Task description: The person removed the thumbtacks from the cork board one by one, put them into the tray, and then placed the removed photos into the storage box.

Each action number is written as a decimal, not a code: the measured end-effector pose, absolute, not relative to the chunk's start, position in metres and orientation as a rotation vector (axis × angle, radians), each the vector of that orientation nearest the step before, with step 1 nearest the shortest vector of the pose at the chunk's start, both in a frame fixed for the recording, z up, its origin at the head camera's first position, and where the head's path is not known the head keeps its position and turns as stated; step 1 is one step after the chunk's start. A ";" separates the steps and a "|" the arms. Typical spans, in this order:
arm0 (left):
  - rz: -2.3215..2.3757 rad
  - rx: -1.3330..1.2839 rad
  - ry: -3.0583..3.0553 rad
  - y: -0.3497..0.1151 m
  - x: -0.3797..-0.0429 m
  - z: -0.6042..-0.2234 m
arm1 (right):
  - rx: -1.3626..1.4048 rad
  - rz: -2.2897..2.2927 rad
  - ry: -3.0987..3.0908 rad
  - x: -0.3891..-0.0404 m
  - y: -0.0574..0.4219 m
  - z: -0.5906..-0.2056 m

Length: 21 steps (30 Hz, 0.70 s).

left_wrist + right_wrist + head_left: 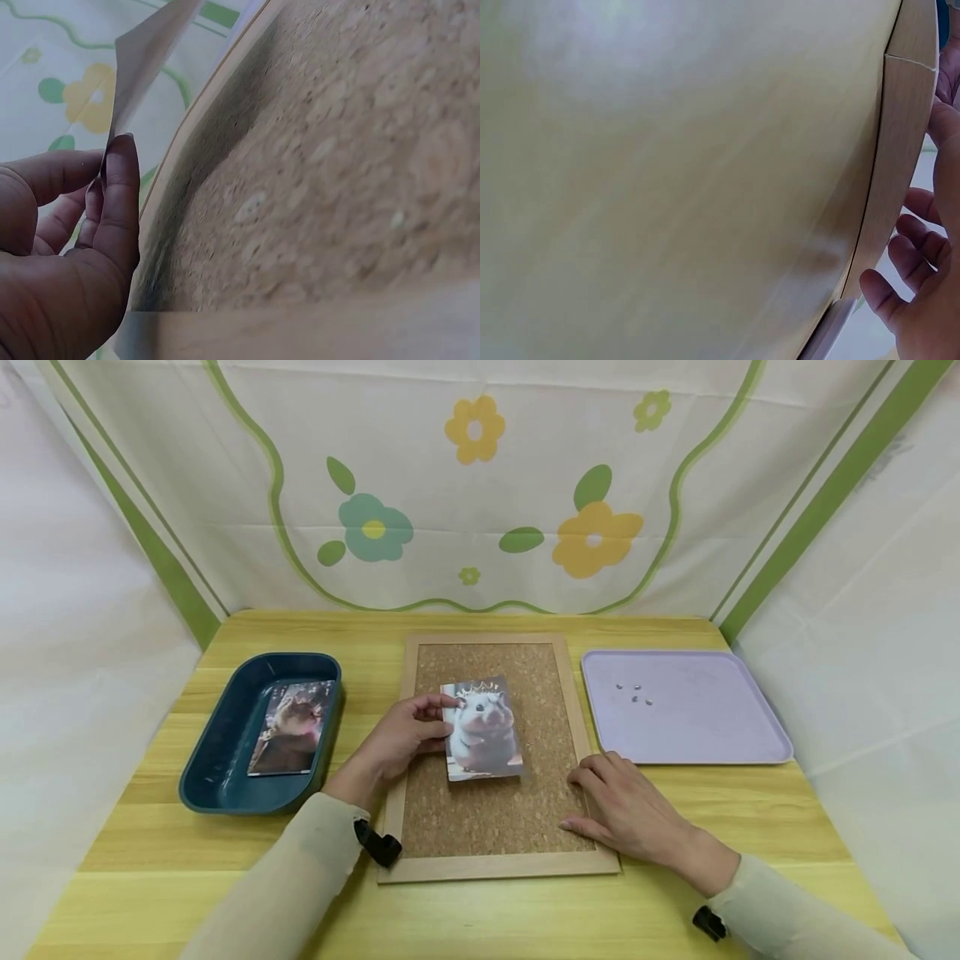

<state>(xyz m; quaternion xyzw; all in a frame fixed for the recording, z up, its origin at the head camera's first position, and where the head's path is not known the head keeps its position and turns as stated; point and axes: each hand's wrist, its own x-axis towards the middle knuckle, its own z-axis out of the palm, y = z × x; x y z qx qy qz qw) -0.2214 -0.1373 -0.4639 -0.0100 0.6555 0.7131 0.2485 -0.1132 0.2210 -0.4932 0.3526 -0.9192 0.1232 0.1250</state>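
Observation:
A picture card (483, 731) of a white furry animal with a crown is held over a wood-framed cork board (547, 810). My left hand (401, 735) pinches the card's left edge between thumb and fingers. In the left wrist view the card (142, 60) appears nearly edge-on, raised off the cork (337, 165). At the board's right side, my right hand (633, 810) has loosely bent fingers over the wooden frame (588, 752) and holds nothing. The right wrist view shows its fingers (915, 259) beside the frame; whether they touch it I cannot tell.
On the left stands a dark teal tray (217, 777) with another picture card (294, 727) inside. A lilac tray (705, 718) at the right bears several small metallic bits (635, 699). Floral cloth (435, 577) hangs behind the wooden table (510, 918).

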 end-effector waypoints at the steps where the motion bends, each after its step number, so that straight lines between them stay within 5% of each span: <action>1: 1.944 -0.024 1.780 -0.138 -0.222 -0.463 | 1.029 0.358 -2.678 -0.113 0.221 -0.493; 21: 1.921 0.072 1.713 -0.160 -0.225 -0.447 | 1.015 0.289 -2.757 -0.121 0.224 -0.490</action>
